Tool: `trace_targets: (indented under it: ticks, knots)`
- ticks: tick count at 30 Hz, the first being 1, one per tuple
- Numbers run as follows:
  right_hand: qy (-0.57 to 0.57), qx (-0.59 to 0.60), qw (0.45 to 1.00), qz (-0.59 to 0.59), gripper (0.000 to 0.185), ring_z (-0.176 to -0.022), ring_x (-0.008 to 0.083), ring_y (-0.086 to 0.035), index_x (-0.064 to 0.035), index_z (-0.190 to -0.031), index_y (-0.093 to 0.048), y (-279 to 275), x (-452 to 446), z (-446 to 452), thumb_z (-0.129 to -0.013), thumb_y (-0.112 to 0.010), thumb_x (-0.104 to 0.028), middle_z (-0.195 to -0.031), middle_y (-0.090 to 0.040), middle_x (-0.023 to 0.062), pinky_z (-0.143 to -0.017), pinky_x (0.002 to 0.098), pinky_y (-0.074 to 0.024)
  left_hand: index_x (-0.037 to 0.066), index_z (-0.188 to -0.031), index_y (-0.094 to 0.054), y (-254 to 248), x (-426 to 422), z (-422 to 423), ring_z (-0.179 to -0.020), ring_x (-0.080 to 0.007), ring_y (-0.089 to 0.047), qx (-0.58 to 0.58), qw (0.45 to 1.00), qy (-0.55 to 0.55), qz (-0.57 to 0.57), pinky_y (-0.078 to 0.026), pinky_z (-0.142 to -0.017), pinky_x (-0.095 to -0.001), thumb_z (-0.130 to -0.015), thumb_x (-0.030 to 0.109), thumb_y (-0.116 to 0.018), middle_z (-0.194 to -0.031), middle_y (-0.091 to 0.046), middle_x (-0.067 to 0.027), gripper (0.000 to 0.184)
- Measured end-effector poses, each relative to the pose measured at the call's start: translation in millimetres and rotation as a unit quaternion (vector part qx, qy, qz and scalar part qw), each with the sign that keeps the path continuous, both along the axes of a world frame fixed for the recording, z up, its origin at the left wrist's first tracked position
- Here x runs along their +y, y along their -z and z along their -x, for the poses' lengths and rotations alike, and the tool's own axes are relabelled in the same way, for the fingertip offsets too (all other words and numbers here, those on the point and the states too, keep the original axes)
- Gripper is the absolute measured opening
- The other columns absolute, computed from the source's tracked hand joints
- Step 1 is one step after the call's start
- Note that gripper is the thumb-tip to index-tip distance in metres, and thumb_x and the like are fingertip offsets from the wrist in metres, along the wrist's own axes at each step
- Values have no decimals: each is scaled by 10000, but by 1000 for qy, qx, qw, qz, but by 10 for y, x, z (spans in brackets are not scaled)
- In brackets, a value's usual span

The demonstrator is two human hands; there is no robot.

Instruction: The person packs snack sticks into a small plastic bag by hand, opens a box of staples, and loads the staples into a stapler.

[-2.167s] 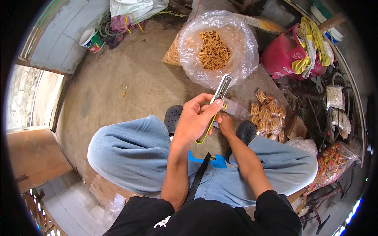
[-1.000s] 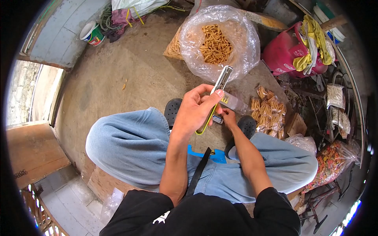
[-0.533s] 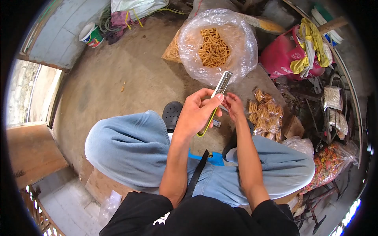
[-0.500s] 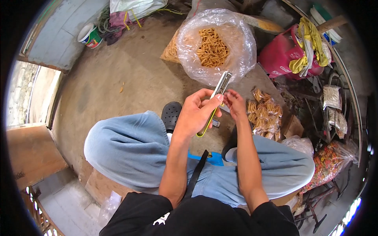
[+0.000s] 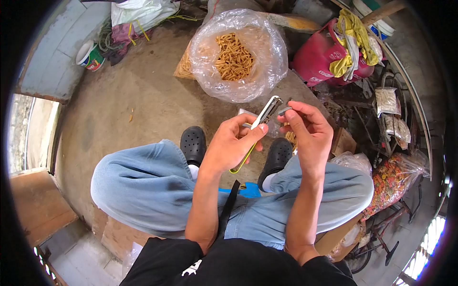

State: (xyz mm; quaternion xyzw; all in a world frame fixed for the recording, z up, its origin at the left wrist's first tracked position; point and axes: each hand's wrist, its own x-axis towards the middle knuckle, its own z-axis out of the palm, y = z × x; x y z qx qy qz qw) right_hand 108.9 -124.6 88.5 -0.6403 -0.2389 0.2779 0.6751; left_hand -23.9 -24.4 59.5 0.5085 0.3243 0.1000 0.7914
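Observation:
My left hand [image 5: 233,142] is wrapped round a white and yellow-green stapler [image 5: 260,117], held tilted with its metal end pointing up and away. Its magazine looks exposed along the top. Just right of that end, my right hand [image 5: 309,137] pinches a small grey strip [image 5: 285,110] between thumb and fingertips; it looks like a row of staples. A small gap separates the strip from the stapler. Beyond both hands stands a large clear plastic bag [image 5: 202,78], its mouth spread wide, holding brown stick-shaped snacks [image 5: 234,58].
Small snack packs [image 5: 290,137] show partly behind my right hand. A pink drum [image 5: 310,59] draped with yellow cloth [image 5: 352,40] stands at the back right. A bag of colourful pieces [image 5: 393,183] lies right of my knee. A small bucket [image 5: 89,56] sits far left.
My right hand has risen and turned beside the stapler's end, with the grey strip now visible in its fingertips. It now covers most of the snack packs. The whole view has shifted slightly.

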Motion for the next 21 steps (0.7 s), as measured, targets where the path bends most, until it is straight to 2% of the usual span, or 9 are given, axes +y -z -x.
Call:
trace_targets:
  ticks: [2,4,5,8,10,18,20,21]
  knots:
    - [18,-38,999,5,186,-801,119,-647,15,-1043,-640,42,20,47,-864,-650,-34,-918,-667,60,-666,223,-508,56,-995,-611,-1,-18,0,-480,-54,-519,-6,1000,5,3,-368,-400,-205,-891,272,-644,-647,-614,-35,241]
    - [25,-79,996,24,180,-796,107,-639,8,-1035,-648,125,19,56,-861,-655,-38,-915,-669,53,-671,221,-499,41,-1015,-592,35,-41,-7,-424,-55,-465,-12,1000,1,-9,-342,-381,-223,-891,296,-643,-627,-611,-27,288]
    - [33,-119,991,44,173,-790,95,-632,0,-1027,-656,143,21,60,-859,-660,-43,-912,-670,45,-676,220,-491,41,-1015,-592,36,-43,-5,-424,-55,-465,-13,1000,-1,-10,-342,-381,-223,-891,296,-643,-627,-611,-27,288]
    - [33,-144,986,72,159,-786,84,-617,-16,-1007,-670,114,18,86,-851,-666,-46,-923,-673,41,-680,218,-478,40,-1017,-591,23,-41,6,-419,-58,-463,-7,1000,-4,-16,-340,-377,-226,-891,299,-642,-627,-614,-31,292]
    - [33,-166,983,66,164,-788,87,-613,-19,-1008,-670,141,24,81,-847,-669,-47,-927,-672,47,-676,220,-478,54,-1000,-607,-7,-30,15,-500,-59,-551,2,1000,2,-9,-371,-398,-204,-891,272,-648,-643,-614,-34,247]
    - [35,-204,975,81,170,-792,109,-614,-26,-1012,-668,109,32,70,-842,-662,-41,-931,-664,59,-662,228,-477,49,-1008,-606,-11,-29,26,-489,-55,-542,-6,1000,7,-5,-362,-384,-200,-895,265,-642,-648,-613,-34,246]
    - [11,-309,948,67,169,-786,142,-624,-38,-1017,-668,89,42,51,-849,-651,-36,-953,-661,58,-661,235,-481,49,-1009,-606,-7,-30,23,-490,-54,-542,-6,1000,7,-4,-363,-383,-200,-895,266,-642,-650,-613,-34,248]
    - [11,-310,948,67,169,-786,142,-624,-38,-1017,-668,83,44,41,-849,-651,-36,-953,-661,58,-661,235,-481,49,-1011,-606,1,-34,21,-489,-54,-542,-5,1000,7,-4,-368,-384,-200,-894,266,-643,-651,-614,-34,249]
